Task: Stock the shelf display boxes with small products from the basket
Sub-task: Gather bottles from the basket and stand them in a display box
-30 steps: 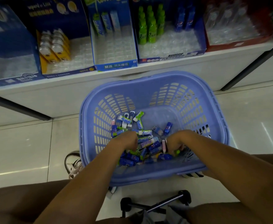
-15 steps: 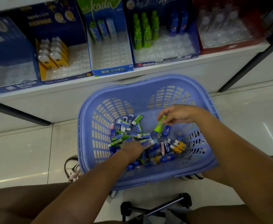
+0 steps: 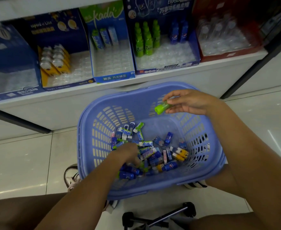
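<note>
Head view: right hand (image 3: pixel 188 102) pinches a small green bottle-shaped eraser (image 3: pixel 162 107) above the far rim of a blue slotted plastic basket (image 3: pixel 93 130); left hand (image 3: pixel 128 154), fingers curled, digs into the heap of small blue and green products (image 3: pixel 153 153) inside, its grip hidden; cardboard shelf display boxes (image 3: pixel 114 77) stand behind.

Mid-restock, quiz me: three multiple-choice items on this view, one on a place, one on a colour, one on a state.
1. Where is the left hand?
A) on the shelf
B) among the small products in the basket
C) on the floor

2. What colour is the bottle-shaped eraser in the right hand?
A) green
B) yellow
C) red

3. How is the right hand's grip?
A) flat and empty
B) pinching the eraser
C) wrapped round the basket rim

Answers:
1 B, its fingers reach down into the pile.
2 A, a bright green body shows past the fingertips.
3 B, thumb and fingers close on one end, above the basket's far side.
</note>
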Available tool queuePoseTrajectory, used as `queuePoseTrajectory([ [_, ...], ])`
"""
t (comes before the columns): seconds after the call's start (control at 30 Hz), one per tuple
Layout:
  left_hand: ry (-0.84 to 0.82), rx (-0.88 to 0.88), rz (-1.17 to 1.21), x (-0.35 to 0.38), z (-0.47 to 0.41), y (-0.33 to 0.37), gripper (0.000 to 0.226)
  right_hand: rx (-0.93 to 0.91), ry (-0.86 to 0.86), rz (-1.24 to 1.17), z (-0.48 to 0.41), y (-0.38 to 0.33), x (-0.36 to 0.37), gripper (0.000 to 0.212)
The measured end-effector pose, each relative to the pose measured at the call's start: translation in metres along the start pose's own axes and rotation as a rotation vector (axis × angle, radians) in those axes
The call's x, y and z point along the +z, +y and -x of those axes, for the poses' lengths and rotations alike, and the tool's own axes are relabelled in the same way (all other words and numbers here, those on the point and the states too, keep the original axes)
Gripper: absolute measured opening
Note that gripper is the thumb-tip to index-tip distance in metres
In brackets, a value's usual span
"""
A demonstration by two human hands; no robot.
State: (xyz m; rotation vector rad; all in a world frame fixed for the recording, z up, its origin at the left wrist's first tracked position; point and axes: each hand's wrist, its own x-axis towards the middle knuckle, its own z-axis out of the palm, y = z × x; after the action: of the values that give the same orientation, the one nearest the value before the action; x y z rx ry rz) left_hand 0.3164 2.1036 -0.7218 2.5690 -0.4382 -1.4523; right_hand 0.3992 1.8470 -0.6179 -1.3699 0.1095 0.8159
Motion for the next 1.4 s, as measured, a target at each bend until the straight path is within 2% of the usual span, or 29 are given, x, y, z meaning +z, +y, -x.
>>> queuePoseTrajectory([
  [0.07,-0.009,0.029,0.253,-0.020,0.006,-0.001,0.047,-0.045,0.001,-0.058,0.003,-0.010,-0.001,0.020],
  [0.17,0.039,0.138,0.603,-0.052,0.019,0.001,0.037,-0.137,0.009,-0.095,0.008,-0.026,0.001,0.027],
  [0.3,0.106,0.314,1.378,-0.089,0.035,0.010,0.018,-0.235,0.100,-0.040,0.012,-0.045,0.006,0.017],
  [0.33,0.123,0.372,1.522,-0.098,0.039,0.014,0.019,-0.250,0.125,-0.030,0.013,-0.049,0.009,0.017],
  [0.43,0.185,0.546,1.767,-0.119,0.047,0.028,0.027,-0.300,0.253,0.129,0.014,-0.058,0.018,0.026],
  [0.53,0.258,0.646,1.860,-0.134,0.053,0.041,0.030,-0.376,0.397,0.286,0.013,-0.067,0.025,0.033],
  [0.67,0.356,0.742,1.928,-0.148,0.063,0.050,0.032,-0.487,0.448,0.238,0.006,-0.079,0.029,0.019],
  [0.9,0.448,0.771,2.010,-0.166,0.074,0.053,0.028,-0.614,0.662,0.398,-0.025,-0.114,0.018,0.019],
  [1.0,0.490,0.737,2.008,-0.168,0.073,0.054,0.027,-0.608,0.739,0.436,-0.043,-0.132,0.007,0.018],
  [1.1,0.524,0.692,2.006,-0.169,0.070,0.054,0.024,-0.547,0.732,0.515,-0.057,-0.146,-0.001,0.010],
  [1.27,0.565,0.678,2.020,-0.171,0.066,0.052,0.038,-0.440,0.717,0.698,-0.062,-0.156,-0.011,0.023],
  [1.4,0.619,0.643,2.016,-0.171,0.064,0.052,0.039,-0.500,0.760,0.933,-0.067,-0.154,-0.009,0.030],
])
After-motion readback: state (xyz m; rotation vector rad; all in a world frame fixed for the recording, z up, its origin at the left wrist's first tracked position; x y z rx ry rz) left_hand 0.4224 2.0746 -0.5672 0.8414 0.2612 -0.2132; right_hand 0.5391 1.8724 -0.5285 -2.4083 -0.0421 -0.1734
